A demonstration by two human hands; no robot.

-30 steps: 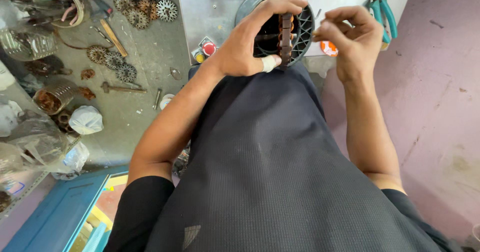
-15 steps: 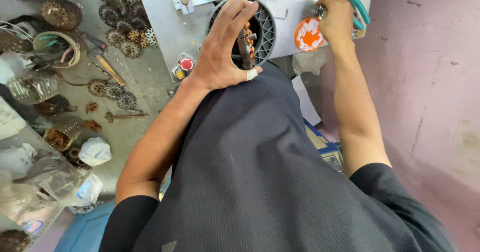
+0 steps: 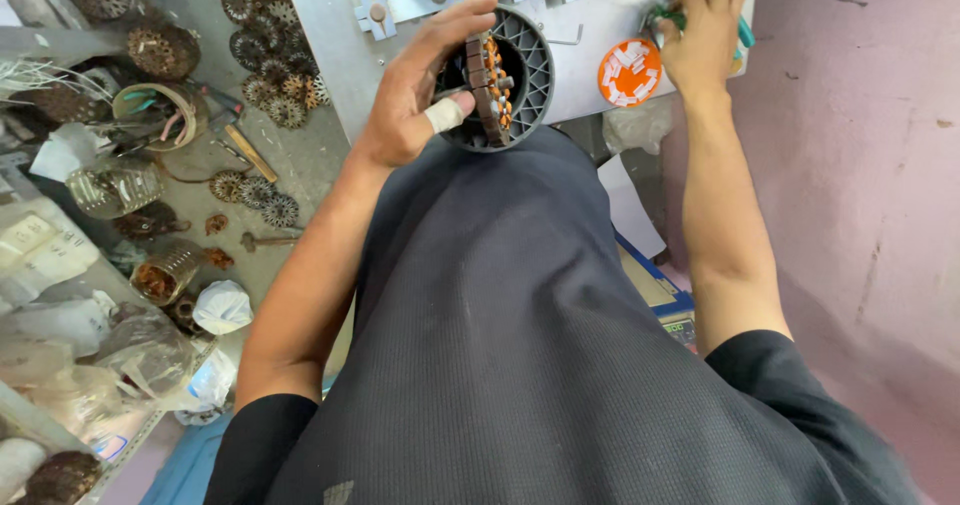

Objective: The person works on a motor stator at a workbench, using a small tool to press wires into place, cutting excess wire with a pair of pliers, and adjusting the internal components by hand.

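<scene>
My left hand (image 3: 415, 95) grips a round motor stator (image 3: 488, 90) with copper windings, held on edge against a dark ribbed round housing (image 3: 528, 75) on a grey metal bench (image 3: 330, 35). A white bandage wraps one finger. My right hand (image 3: 700, 35) is at the bench's far right, closed around the green handles of a pair of pliers (image 3: 745, 30). An orange round dish (image 3: 630, 73) of small white pieces sits just left of that hand.
Several rusty stator cores (image 3: 265, 15) and wound coils (image 3: 150, 115) litter the concrete floor at left, with plastic bags (image 3: 60, 315) and a wooden-handled tool (image 3: 250, 153). A pink wall (image 3: 860, 165) rises on the right. Papers and a blue-edged box (image 3: 650, 265) lie below the bench.
My right hand moved away from the stator up to the right and took hold of the green pliers. My left hand kept the stator at the housing. The view shifted down.
</scene>
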